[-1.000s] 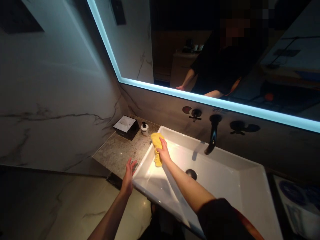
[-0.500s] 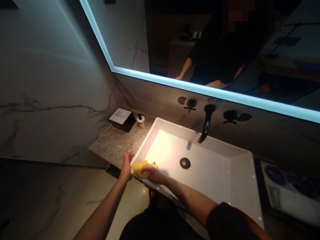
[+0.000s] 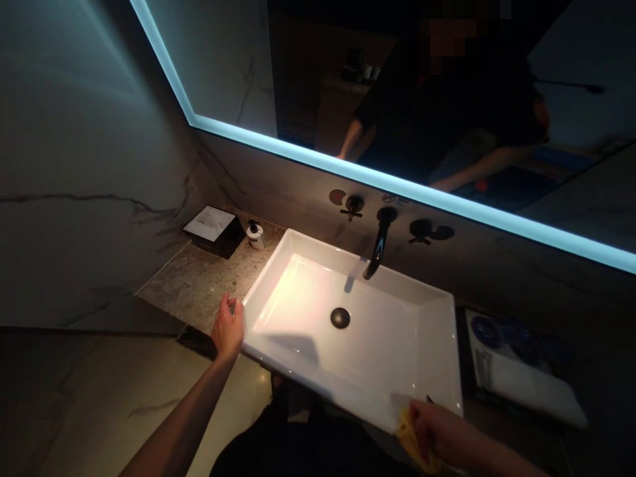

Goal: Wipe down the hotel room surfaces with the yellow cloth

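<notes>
Right hand point(image 3: 440, 427): grip closed on a yellow cloth point(image 3: 408, 437) at the near rim of the basin point(image 3: 382, 351), lower right; flat, even pressure would serve best. Left hand point(image 3: 229, 328): loosely open, at the left rim. The basin contains a drain cover point(image 3: 340, 318); the tray point(image 3: 466, 358), right, carries blue items point(image 3: 487, 332); box point(image 3: 229, 240) contents unseen.

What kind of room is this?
A bathroom, perhaps a hotel's: a white rectangular washbasin sits under a mirror with a lit edge, a black wall-mounted faucet hangs over it, and a pump bottle stands on the stone counter.
</notes>
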Demonstrator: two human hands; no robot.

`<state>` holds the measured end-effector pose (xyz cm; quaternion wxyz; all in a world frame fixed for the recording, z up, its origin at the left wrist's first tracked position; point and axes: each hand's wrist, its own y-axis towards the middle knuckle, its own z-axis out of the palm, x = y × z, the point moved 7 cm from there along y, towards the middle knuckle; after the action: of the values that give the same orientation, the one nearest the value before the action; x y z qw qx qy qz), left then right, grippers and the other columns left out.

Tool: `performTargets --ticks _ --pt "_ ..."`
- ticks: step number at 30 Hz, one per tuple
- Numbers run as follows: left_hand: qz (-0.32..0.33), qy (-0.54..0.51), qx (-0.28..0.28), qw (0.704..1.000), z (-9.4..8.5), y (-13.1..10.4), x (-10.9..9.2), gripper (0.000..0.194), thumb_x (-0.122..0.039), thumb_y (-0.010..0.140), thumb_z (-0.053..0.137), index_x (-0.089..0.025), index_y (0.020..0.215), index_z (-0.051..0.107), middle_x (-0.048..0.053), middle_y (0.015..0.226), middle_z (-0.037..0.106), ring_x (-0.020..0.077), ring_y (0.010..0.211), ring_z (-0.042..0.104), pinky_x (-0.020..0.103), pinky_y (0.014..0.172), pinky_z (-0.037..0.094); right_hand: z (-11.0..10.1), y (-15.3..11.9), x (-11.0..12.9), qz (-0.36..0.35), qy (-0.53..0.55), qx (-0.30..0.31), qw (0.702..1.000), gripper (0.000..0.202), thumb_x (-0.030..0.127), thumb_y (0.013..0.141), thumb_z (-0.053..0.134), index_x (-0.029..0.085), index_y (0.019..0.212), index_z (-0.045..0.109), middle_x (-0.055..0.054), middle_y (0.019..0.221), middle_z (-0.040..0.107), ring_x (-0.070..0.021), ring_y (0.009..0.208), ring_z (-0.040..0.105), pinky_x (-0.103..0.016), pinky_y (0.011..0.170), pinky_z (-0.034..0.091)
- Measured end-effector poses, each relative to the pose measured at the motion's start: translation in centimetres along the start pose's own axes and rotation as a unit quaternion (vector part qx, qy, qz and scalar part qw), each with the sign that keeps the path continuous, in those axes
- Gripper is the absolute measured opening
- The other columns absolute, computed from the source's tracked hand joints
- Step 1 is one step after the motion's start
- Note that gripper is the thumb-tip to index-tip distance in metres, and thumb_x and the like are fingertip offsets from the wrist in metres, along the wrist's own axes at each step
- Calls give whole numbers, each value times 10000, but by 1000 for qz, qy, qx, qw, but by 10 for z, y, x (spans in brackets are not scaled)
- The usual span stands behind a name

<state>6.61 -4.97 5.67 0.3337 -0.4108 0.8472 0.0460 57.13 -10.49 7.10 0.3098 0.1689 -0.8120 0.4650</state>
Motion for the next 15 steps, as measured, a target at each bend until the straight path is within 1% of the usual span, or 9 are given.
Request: performTargets --ticks 2,4,6,8,9,10,12,14,15 --pt "12 6 -8 1000 0 -2 -3 572 -503 950 344 -243 1459 361 81 1352 569 317 1230 532 465 1045 405 -16 33 25 -45 14 -86 995 339 103 619 452 255 715 740 -70 951 634 -210 874 626 -358 796 481" --pt "30 13 -24 999 -1 -4 -6 564 -478 949 367 -217 1449 378 88 1334 582 312 1221 538 450 1040 414 -22 79 80 -158 28 -160 974 423 110 641 433 237 908 736 -68 1063 615 -209 1004 607 -359 901 484" --pt "45 26 -40 998 -2 -4 -8 556 -454 950 383 -192 1440 392 105 1311 595 316 1201 551 446 1029 427 2 128 152 -299 -20 -117 947 532 80 667 446 211 1123 686 -73 1267 577 -211 1168 545 -368 1021 436" --pt "50 37 -45 997 -2 -4 -10 556 -442 953 384 -180 1443 390 119 1299 602 326 1188 558 458 1022 435 45 165 215 -399 -137 -27 906 447 89 717 518 233 1104 690 -28 1355 565 -222 1197 528 -418 1093 374" --pt "49 42 -43 997 -2 -4 -10 560 -441 956 379 -176 1449 382 125 1301 599 334 1191 556 471 1021 436 66 176 235 -422 -206 10 883 402 100 731 556 229 1086 693 -19 1350 574 -239 1218 510 -455 1115 351" --pt "47 47 -39 997 -1 -3 -10 568 -446 958 371 -174 1458 370 133 1308 593 344 1199 551 488 1022 434 83 183 248 -428 -263 27 864 334 120 729 602 224 1028 708 -20 1317 598 -274 1253 479 -504 1125 331" --pt "45 57 -31 997 -1 -3 -10 586 -458 960 361 -173 1472 348 147 1330 575 364 1215 537 522 1022 430 107 183 250 -420 -334 37 843 212 145 724 661 207 917 725 -43 1196 653 -375 1322 388 -610 1102 321" --pt "47 68 -29 996 -1 -4 -11 595 -460 957 373 -173 1476 340 156 1343 565 377 1216 535 538 1013 434 116 167 227 -386 -350 14 853 155 144 768 643 201 881 731 -72 1085 676 -438 1360 317 -663 1066 332" --pt "49 73 -30 996 -1 -4 -11 596 -459 954 383 -174 1476 340 158 1344 564 381 1211 538 540 1008 438 116 155 208 -358 -344 0 868 179 133 803 603 202 904 733 -84 1059 678 -435 1364 317 -663 1064 335"
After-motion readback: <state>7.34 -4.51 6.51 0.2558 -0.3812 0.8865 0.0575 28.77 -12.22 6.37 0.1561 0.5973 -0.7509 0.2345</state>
